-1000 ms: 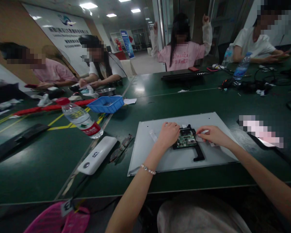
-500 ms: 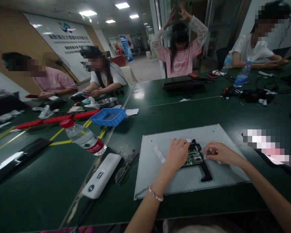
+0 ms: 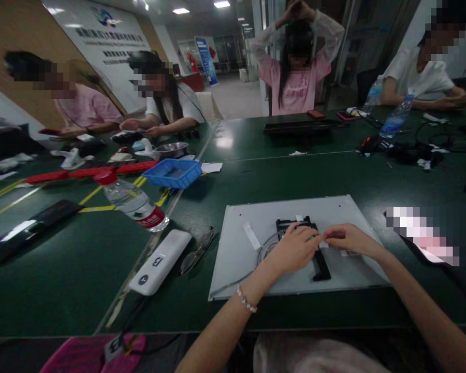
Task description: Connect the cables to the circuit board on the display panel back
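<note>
A grey metal panel (image 3: 236, 259) lies flat on the green table in front of me. On it sits a black plastic holder (image 3: 292, 224) with a black arm (image 3: 320, 265) pointing toward me. My left hand (image 3: 293, 251) lies over the holder and hides the circuit board in it, fingers curled down. My right hand (image 3: 347, 239) is just to its right, its fingertips pinched on a small white strip (image 3: 326, 244) at the holder's right edge. The two hands nearly touch. A thin grey cable (image 3: 261, 252) loops across the panel on the left.
Left of the panel lie glasses (image 3: 197, 251), a white power bank (image 3: 161, 261) and a water bottle (image 3: 134, 202) on its side. A blue tray (image 3: 173, 172) is farther back. A long black bar (image 3: 31, 230) lies at far left. Several people sit across the table.
My left hand slid right and toward me over the holder, covering the circuit board that showed before. The right hand stayed at the holder's right edge. A grey cable loop shows now.
</note>
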`<state>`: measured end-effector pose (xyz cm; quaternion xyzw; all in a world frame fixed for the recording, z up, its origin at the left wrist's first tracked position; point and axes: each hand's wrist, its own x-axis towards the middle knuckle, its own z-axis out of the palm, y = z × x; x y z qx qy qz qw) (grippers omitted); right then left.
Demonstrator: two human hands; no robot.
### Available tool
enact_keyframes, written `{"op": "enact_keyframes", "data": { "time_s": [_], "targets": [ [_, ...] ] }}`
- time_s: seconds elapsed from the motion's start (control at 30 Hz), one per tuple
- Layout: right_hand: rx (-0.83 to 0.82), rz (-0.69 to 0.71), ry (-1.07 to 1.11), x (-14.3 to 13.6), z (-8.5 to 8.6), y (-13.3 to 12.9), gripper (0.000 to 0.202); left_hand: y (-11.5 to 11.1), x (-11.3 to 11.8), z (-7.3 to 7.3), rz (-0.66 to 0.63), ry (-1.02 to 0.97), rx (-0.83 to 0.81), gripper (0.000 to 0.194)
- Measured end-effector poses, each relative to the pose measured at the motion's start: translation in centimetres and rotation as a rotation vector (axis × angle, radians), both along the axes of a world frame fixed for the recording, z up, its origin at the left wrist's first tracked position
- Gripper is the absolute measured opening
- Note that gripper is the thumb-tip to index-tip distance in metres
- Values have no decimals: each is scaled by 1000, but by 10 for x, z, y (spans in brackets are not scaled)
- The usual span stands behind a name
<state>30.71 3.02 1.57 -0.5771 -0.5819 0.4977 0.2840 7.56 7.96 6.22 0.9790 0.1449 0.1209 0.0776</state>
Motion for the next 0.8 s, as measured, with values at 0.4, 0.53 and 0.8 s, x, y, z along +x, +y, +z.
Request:
{"op": "enact_keyframes", "data": {
  "time_s": [0.4, 0.53, 0.8],
  "targets": [
    [121, 17, -146, -4, -3, -6, 26, 2, -1, -13, -106, 3, 9, 26],
    [222, 31, -321, -4, -2, -9, 24, 2, 2, -20, -118, -15, 19, 25],
    [329, 84, -459, -5, 3, -17, 26, 3, 8, -31, -145, -40, 26, 24]
  ]
}}
